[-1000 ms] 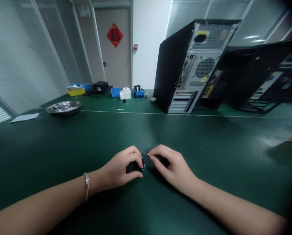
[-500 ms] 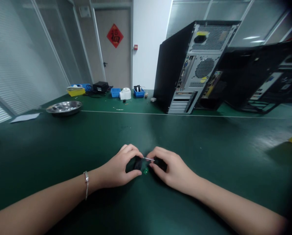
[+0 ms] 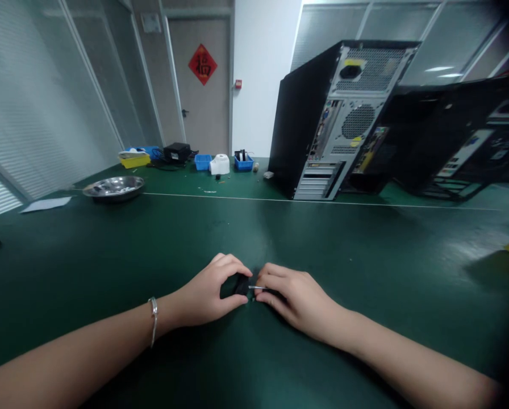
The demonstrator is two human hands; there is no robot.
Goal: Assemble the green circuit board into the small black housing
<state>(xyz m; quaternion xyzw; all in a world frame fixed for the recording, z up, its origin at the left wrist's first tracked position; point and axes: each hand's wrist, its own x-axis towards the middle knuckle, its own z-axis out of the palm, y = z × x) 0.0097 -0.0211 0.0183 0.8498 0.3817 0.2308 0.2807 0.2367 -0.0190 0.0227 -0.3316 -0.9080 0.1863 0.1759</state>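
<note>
In the head view, my left hand rests low over the green table, thumb and fingers closed around a small black block-like part. My right hand is opposite it, fingers pinched on a slim screwdriver whose bare metal shaft points left. The shaft's tip reaches the right side of the black part; whether it sits inside it I cannot tell. The screwdriver's handle is hidden by my right fingers. A tiny pale-green bit shows just under the shaft, between the two hands.
Farther back stand a black computer tower and more dark computer cases at right. A metal bowl lies at left. Blue bins, a white plastic housing and a black adapter line the table's back.
My right hand has turned, bringing the screwdriver shaft lower and its tip to the black part. The green piece between the hands is now mostly hidden. My left hand has barely moved.
</note>
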